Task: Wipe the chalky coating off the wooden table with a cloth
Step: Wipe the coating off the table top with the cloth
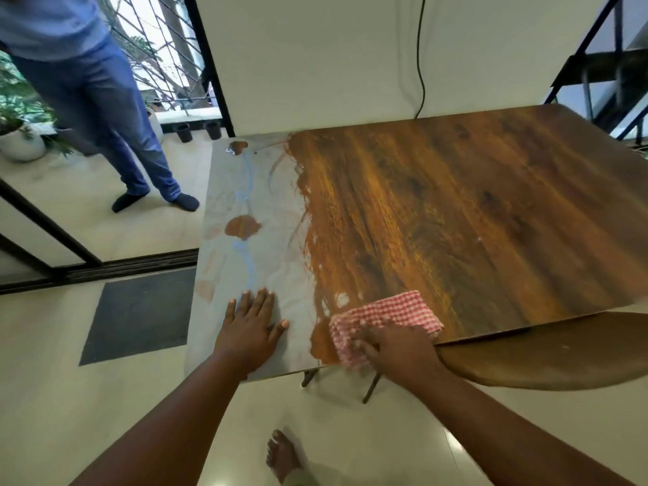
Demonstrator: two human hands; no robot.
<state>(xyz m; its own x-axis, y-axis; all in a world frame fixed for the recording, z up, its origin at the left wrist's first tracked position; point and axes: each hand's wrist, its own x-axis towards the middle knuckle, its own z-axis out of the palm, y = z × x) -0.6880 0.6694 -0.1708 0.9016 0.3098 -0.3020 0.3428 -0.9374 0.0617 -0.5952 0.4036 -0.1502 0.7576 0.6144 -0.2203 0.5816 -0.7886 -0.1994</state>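
Red-check cloth (384,322) gripped in right hand (396,352), near edge, at coating (242,275) boundary | left hand (250,327) flat, fingers spread, steadying table (491,212) | left strip unwiped

Wooden table (456,212): dark-grained brown top, glossy and smooth where bare. Chalky coating (266,240): matt, pale grey film along the table's left edge, streaked with blue. Cloth (385,317): woven red-and-white checked fabric at the near edge. Floor (87,398): smooth, pale, slightly reflective.
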